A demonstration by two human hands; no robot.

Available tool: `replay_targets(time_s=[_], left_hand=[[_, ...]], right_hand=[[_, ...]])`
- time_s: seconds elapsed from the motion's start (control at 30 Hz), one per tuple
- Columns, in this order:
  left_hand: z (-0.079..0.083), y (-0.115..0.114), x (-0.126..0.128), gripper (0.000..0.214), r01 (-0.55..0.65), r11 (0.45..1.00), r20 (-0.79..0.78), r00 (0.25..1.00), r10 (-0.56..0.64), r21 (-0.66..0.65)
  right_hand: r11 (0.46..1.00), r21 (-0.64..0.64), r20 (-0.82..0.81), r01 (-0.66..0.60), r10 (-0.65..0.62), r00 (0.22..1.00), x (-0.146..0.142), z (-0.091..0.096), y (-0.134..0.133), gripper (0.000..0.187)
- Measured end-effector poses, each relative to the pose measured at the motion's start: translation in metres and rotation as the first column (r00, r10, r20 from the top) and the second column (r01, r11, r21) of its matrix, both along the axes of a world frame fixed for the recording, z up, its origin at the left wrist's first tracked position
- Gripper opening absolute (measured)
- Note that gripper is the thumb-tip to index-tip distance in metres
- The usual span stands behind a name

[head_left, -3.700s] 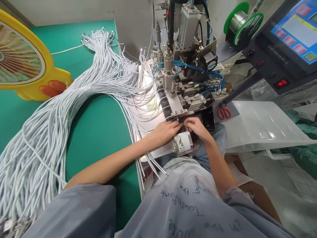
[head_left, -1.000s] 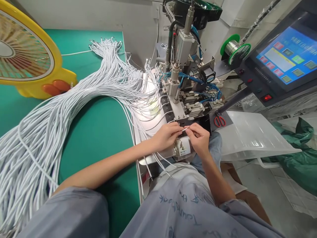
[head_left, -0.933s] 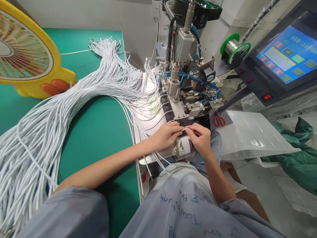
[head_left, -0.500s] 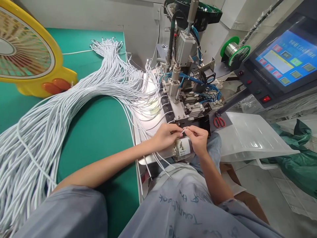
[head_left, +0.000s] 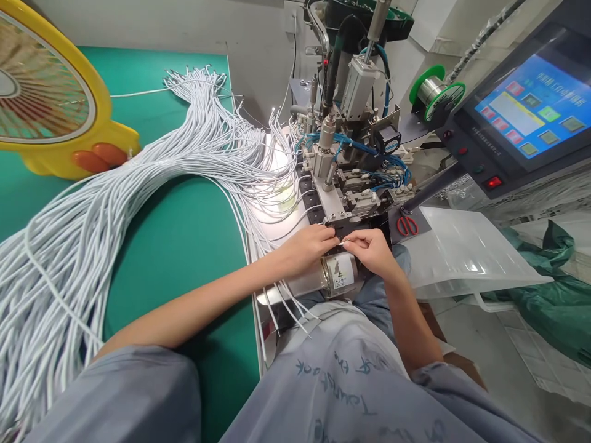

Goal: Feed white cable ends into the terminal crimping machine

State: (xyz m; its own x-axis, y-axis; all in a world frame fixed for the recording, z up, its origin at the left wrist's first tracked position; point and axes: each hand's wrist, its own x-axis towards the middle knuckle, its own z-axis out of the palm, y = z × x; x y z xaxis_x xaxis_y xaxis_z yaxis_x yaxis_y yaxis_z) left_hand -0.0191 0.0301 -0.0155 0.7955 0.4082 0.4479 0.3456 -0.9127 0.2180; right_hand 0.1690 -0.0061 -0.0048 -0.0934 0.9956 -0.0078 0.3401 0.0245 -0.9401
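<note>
Between my two hands, at the front edge of the machine (head_left: 333, 203), is the end of a white cable (head_left: 341, 243). My left hand (head_left: 314, 244) pinches the cable from the left, its fingers close to the machine's front. Thumb and forefinger of my right hand (head_left: 368, 247) are closed on the tip from the right. Just below my hands lies a clear jar (head_left: 339, 274) with a white label. A large bundle of white cables (head_left: 152, 163) runs over the table to the machine, and several loose ends hang over the edge near my lap.
A yellow fan (head_left: 104, 138) stands on the green table (head_left: 175, 246) at left. To the right are red-handled scissors (head_left: 407, 226), a solder wire spool (head_left: 431, 92), a lit touch screen (head_left: 530, 114) and a translucent plastic tray (head_left: 475, 246).
Both hands have moved slightly up toward the machine with the cable end. My right hand has turned flatter. The upright cylinder at the machine's back has shifted a little to the right.
</note>
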Motion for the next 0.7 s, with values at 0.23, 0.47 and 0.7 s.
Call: replay_targets(time_s=[0.23, 0.47, 0.7], left_hand=[[-0.003, -0.015, 0.009, 0.015, -0.014, 0.848, 0.326, 0.92, 0.219, -0.53], [0.003, -0.016, 0.009, 0.012, -0.047, 0.776, 0.292, 0.91, 0.293, -0.629], [0.003, -0.017, 0.009, 0.012, -0.091, 0.773, 0.266, 0.908, 0.323, -0.628]], right_hand=[[0.963, 0.02, -0.351, 0.27, -0.246, 0.903, -0.03, -0.018, -0.009, 0.015], [0.911, 0.273, -0.182, 0.31, -0.267, 0.946, -0.029, -0.016, -0.01, 0.024], [0.808, 0.56, 0.124, 0.18, -0.297, 0.947, -0.024, -0.009, -0.01, 0.012]])
